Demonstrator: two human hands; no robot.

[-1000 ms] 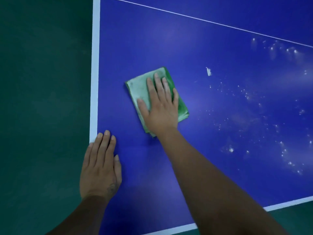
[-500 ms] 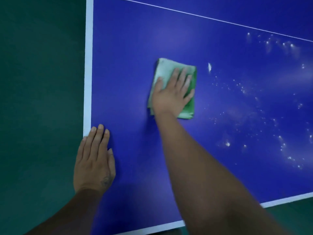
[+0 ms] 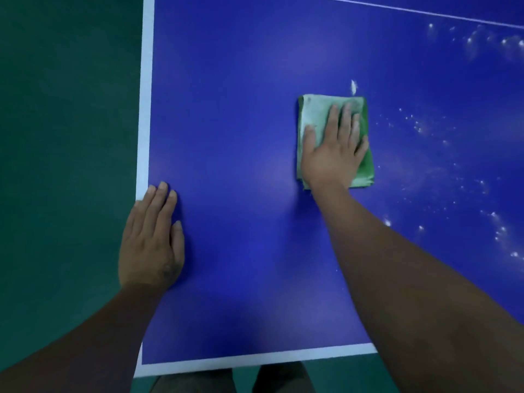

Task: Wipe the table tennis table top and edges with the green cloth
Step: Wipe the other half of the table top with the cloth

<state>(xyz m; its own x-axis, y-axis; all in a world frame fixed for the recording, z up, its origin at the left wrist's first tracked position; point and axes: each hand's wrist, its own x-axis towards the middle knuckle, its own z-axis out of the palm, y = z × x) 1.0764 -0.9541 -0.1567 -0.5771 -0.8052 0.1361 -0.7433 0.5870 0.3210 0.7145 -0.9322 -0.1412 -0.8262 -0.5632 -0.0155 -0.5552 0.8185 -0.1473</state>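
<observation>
The green cloth lies folded into a rectangle on the blue table tennis table top, right of the middle of what I can see, its long axis running away from the person. Its far half looks pale and washed out, dusted perhaps, while the right and near margins show a deeper green.

The right hand lies flat on top of it, palm over the near half, fingers straight and slightly spread towards the far edge of the cloth. It is pressing down, not gripping.

What matters for the next stroke is on the right. A white flake sits just past the cloth's far right corner, almost touching it, and a scatter of white specks spreads from there to the right side of the view. The blue to the left of the cloth looks clean. So I would guess the cloth has to travel right, broadside on, and the right hand is already on it for that.

The left hand is well apart, resting flat near the left side of the table, fingers straight and together, their tips by the white edge line. It looks like a brace. The end line runs along the table's near edge, close to the person, with green floor beyond the left edge.
</observation>
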